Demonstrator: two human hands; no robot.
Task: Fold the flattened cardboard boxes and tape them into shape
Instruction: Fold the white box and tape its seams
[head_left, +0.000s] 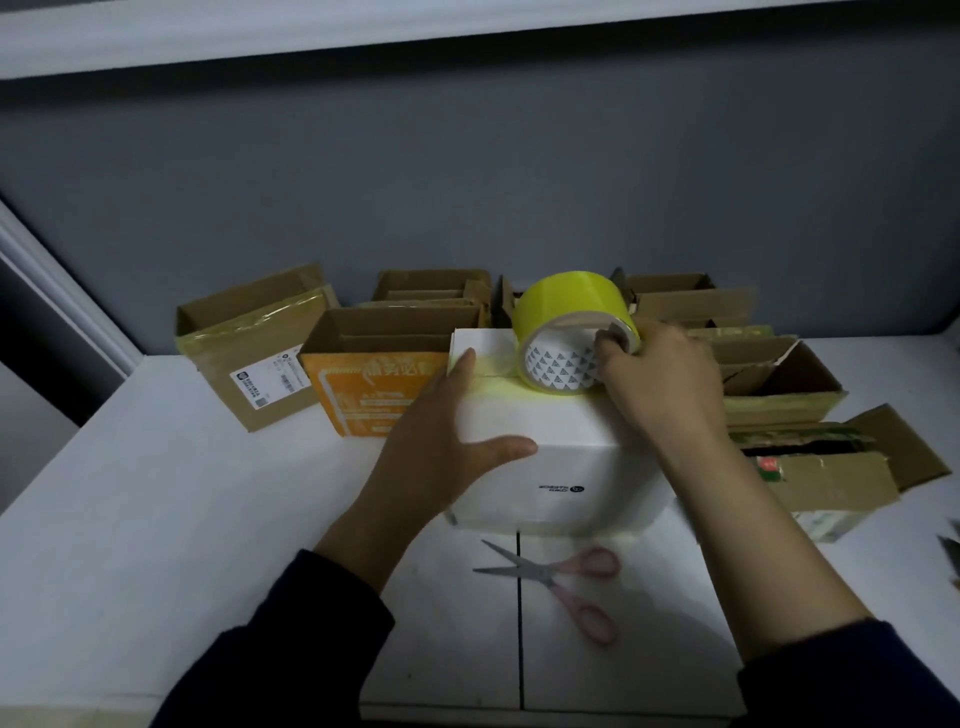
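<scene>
Scissors (561, 582) near; boxes (384, 364) crowding behind.

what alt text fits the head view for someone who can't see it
A right hand grips a yellow tape roll on top of a white box while the left hand presses flat on it. Pink-handled scissors lie on the table in front; open cardboard boxes stand behind.
</scene>
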